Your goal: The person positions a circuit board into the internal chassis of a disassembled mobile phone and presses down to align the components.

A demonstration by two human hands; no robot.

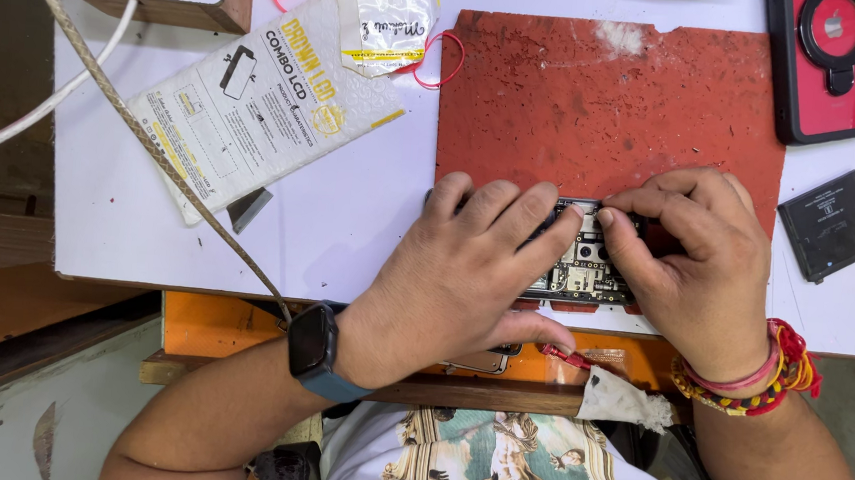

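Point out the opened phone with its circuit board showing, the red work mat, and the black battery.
opened phone (582,269), head view, exposed circuit board
red work mat (598,102), head view, bare middle
black battery (830,226), head view, top face

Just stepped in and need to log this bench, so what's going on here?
A person has an opened phone lying on a red work mat, its circuit boards exposed. The left hand covers the phone's left part, fingers spread over it. The right hand pinches at its top edge. A flat black part and a red phone case lie to the right, a white printed pouch to the left.
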